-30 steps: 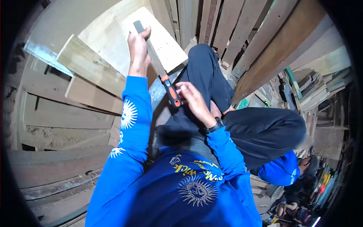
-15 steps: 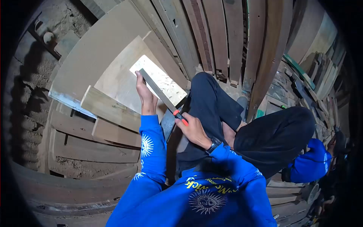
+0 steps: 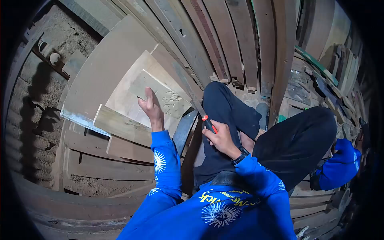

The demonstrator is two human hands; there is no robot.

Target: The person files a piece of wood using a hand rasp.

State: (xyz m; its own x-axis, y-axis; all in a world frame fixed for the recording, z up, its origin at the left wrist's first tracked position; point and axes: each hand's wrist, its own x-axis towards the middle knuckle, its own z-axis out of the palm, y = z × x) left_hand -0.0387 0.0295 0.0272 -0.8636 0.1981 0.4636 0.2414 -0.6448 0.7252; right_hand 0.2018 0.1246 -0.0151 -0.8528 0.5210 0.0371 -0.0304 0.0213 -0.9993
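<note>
My right hand (image 3: 220, 138) is closed round the red-and-black handle of a long flat metal file (image 3: 191, 92). The file's blade points up and away, to the right of a pale rectangular wooden block (image 3: 160, 90), apart from its carved face. Leaf-like carved relief shows on the block's right part; its left part looks smooth. My left hand (image 3: 153, 110) grips the block's near edge, thumb on the top face and the other fingers mostly hidden below. Under the block lies a wider light wooden board (image 3: 122, 100).
Several long planks (image 3: 244, 44) lean along the far side. A short board (image 3: 120, 123) juts out near my left forearm. My bent knee (image 3: 220, 94) is close to the file. At right, another person's blue sleeve (image 3: 338, 166) shows, near scattered wood offcuts (image 3: 340, 94).
My left thumb has left the file's tip and now rests on the block. The file has swung right, off the block. The block's face looks less brightly lit.
</note>
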